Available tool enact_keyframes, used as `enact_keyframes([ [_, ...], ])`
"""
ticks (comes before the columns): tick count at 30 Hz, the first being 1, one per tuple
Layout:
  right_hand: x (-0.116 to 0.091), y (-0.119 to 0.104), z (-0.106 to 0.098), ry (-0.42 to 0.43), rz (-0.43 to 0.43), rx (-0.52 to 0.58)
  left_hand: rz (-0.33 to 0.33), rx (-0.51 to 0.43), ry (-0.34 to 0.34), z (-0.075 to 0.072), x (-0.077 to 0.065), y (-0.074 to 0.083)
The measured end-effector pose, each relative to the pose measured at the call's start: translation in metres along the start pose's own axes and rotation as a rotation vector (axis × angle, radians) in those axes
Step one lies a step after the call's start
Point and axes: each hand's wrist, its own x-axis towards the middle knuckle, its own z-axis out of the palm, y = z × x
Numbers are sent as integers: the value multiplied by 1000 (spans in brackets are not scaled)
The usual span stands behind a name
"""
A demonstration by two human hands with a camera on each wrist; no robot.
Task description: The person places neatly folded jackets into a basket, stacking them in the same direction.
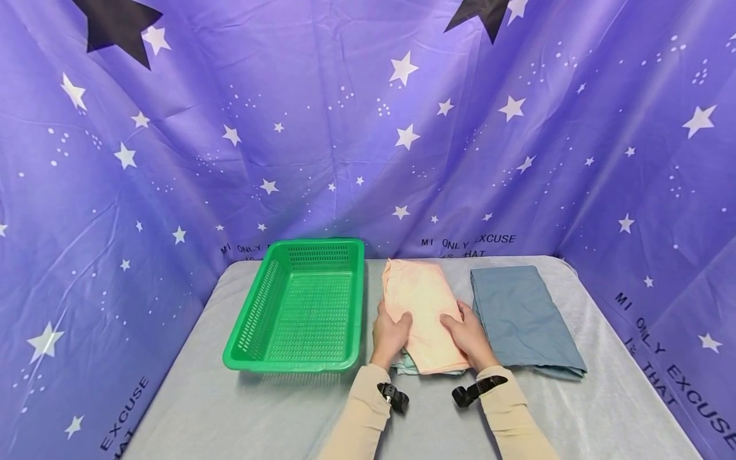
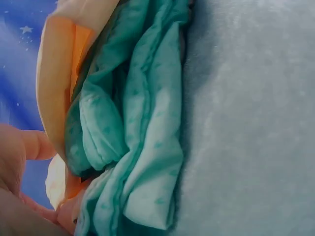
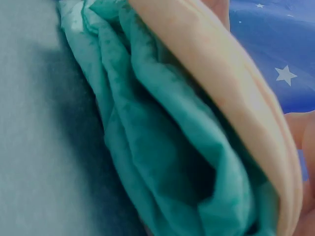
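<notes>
A folded peach cloth [image 1: 422, 319] lies on top of a folded teal cloth [image 1: 407, 364] with small darker marks. My left hand [image 1: 391, 333] grips the left side of the peach cloth, thumb on top. On the opposite side, my right hand [image 1: 470, 333] holds it the same way. The left wrist view shows loose folds of the teal cloth [image 2: 152, 147] beneath the peach layer [image 2: 55, 83]. In the right wrist view the peach cloth [image 3: 231, 93] bends over the teal folds [image 3: 147, 113]. Most fingertips are hidden by the fabric.
To the left stands a green plastic basket [image 1: 358, 300] with perforated walls and nothing in it. A folded blue-grey cloth [image 1: 523, 316] lies right of my right hand. Both rest on a table with a pale grey cover [image 1: 437, 428]. A purple star-patterned curtain [image 1: 345, 128] encloses the back and sides.
</notes>
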Motion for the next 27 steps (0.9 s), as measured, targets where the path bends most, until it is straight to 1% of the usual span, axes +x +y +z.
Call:
enact_keyframes([
  [3, 0, 1, 2, 2, 18, 24, -11, -20, -14, -1, 2, 0],
  [6, 0, 1, 4, 3, 29, 50, -31, -51, -44, -1, 5, -1],
  [9, 0, 2, 5, -3, 35, 68, -50, -101, -80, -1, 7, -3],
  [11, 1, 3, 5, -9, 41, 80, -74, -152, -111, -1, 9, -5],
  [16, 2, 4, 6, -15, 48, 105, -109, -286, -176, -1, 11, -7],
  [22, 2, 4, 7, -18, 48, 110, -132, -371, -228, -3, 11, -6],
  [25, 2, 4, 7, -18, 44, 107, -160, -418, -264, -1, 12, -7],
  [27, 1, 5, 7, -20, 42, 110, -171, -428, -279, 0, 12, -8],
])
